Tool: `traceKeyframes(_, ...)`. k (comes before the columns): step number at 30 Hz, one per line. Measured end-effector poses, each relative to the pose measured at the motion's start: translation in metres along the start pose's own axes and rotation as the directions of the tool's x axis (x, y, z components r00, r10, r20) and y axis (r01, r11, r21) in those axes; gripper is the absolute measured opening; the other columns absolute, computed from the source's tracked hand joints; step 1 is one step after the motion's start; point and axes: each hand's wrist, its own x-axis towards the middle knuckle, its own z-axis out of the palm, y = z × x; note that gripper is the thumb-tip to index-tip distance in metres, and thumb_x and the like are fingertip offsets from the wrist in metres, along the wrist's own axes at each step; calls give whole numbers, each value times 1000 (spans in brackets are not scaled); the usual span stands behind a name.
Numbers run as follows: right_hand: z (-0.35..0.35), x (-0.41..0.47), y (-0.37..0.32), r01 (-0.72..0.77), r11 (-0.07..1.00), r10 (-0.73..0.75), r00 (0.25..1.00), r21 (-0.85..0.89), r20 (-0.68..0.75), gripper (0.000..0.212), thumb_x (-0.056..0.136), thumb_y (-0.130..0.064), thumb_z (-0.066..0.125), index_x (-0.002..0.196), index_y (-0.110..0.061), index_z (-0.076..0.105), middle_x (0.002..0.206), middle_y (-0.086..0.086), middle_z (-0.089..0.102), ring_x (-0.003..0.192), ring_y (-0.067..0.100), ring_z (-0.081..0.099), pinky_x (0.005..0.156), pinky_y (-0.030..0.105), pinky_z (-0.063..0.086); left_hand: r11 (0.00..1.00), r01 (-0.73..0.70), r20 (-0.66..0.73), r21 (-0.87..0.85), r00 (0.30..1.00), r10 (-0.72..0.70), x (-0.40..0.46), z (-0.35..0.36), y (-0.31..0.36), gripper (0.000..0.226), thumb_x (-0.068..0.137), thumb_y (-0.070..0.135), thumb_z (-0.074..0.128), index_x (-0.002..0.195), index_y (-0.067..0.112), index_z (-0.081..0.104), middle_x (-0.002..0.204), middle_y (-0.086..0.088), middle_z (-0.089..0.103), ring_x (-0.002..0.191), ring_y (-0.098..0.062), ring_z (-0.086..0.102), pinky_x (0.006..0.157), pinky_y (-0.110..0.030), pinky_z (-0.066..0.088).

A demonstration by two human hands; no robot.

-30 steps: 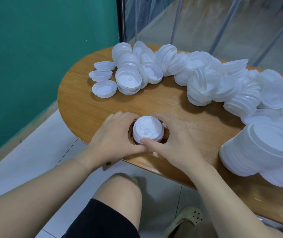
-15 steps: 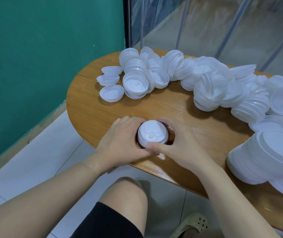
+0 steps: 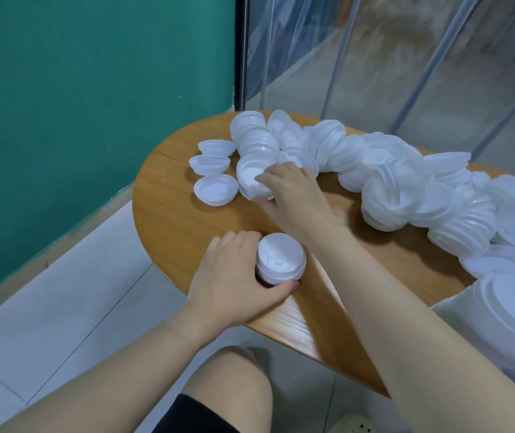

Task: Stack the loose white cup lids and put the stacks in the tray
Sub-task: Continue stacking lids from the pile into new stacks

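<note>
Near the front edge of the wooden table [image 3: 168, 220], the left hand [image 3: 234, 276] curls around a short stack of lids [image 3: 280, 259], thumb on its near side and fingers on its far side, holding it upright on the wood. Farther back, the right hand [image 3: 293, 195] reaches across to a tilted lid [image 3: 254, 181] at the left end of the long white pile [image 3: 406, 182]; its fingertips rest on the lid's face and its thumb sits at the lower rim, so it looks to be starting a pinch, though I cannot tell whether the lid is gripped or only touched. Three single lids [image 3: 216, 189] lie apart on the wood just left of it. No tray is in view, so the stacks have nowhere visible to go yet.

The main risk is at the pile: the lids there lean on one another in loose rows, and pulling one out from the end could let its neighbours slide or roll toward the rounded left edge and onto the floor. The held stack also stands close to the near edge, and the right forearm passes just beside it, so a careless return could knock it off.
</note>
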Motion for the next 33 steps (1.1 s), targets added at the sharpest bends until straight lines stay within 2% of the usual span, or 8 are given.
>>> traceKeyframes(3, 6, 11, 2, 46, 996, -42, 998, -78, 55, 22, 102, -25, 58, 99, -13, 75, 99, 3, 66, 94, 27, 55, 83, 36, 29, 1000, 5, -8, 24, 1000, -5, 0, 2, -1, 58, 71, 86, 57, 99, 36, 51, 91, 19, 51, 86, -6, 43, 85, -30, 41)
traceKeyframes(7, 7, 16, 7, 44, 997, -44, 999, -57, 0, 31, 98, -19, 52, 77, -9, 71, 81, 4, 65, 76, 29, 54, 78, 39, 31, 1000, 8, -4, 28, 1000, -8, 1, 3, -2, 54, 73, 85, 55, 96, 36, 46, 89, 19, 48, 86, -7, 43, 86, -31, 40)
traceKeyframes(14, 3, 18, 2, -1, 997, 1, 1000, -80, -1, 24, 101, -19, 58, 87, -8, 74, 90, 5, 71, 83, 27, 60, 86, 36, 31, 1000, 2, 13, 27, 1000, -2, 2, 1, -3, 53, 74, 86, 51, 97, 38, 42, 89, 20, 46, 85, -6, 41, 86, -29, 39)
traceKeyframes(22, -6, 5, -4, -35, 999, 36, 998, 30, -54, 16, 93, -26, 75, 87, -11, 71, 85, -1, 68, 81, 21, 57, 86, 29, 28, 1000, -5, 6, 30, 1000, 5, 1, 2, -3, 57, 75, 86, 50, 102, 36, 48, 95, 19, 50, 89, -6, 42, 87, -28, 38)
traceKeyframes(25, -11, 2, -4, -107, 982, 119, 990, 154, -73, 20, 91, -33, 77, 88, -15, 70, 84, -9, 64, 82, 14, 56, 86, 27, 29, 1000, -7, 6, 19, 1000, 7, 1, 1, -3, 58, 75, 86, 51, 103, 36, 49, 96, 20, 51, 89, -6, 43, 87, -29, 38)
traceKeyframes(27, -16, -2, -4, -170, 951, 193, 979, 258, -65, 25, 88, -37, 81, 82, -18, 66, 77, -15, 59, 75, 8, 53, 82, 27, 36, 1000, -9, 4, 8, 1000, 9, 1, 0, -3, 58, 75, 86, 52, 104, 36, 49, 97, 20, 52, 90, -6, 44, 87, -29, 39)
traceKeyframes(29, -21, -6, -5, -212, 922, 238, 970, 325, -44, 30, 84, -39, 84, 77, -21, 61, 70, -17, 52, 67, 4, 49, 71, 23, 36, 1000, -11, 5, 8, 1000, 11, 0, 0, -3, 58, 75, 86, 52, 104, 36, 50, 97, 20, 53, 90, -5, 44, 87, -29, 39)
traceKeyframes(33, -30, -12, -4, -257, 889, 285, 958, 379, -19, 34, 85, -36, 84, 73, -19, 56, 67, -12, 51, 65, 9, 47, 65, 24, 38, 1000, -10, -3, 9, 1000, 10, 0, 0, -2, 58, 75, 85, 53, 106, 36, 52, 98, 20, 54, 91, -6, 45, 88, -30, 40)
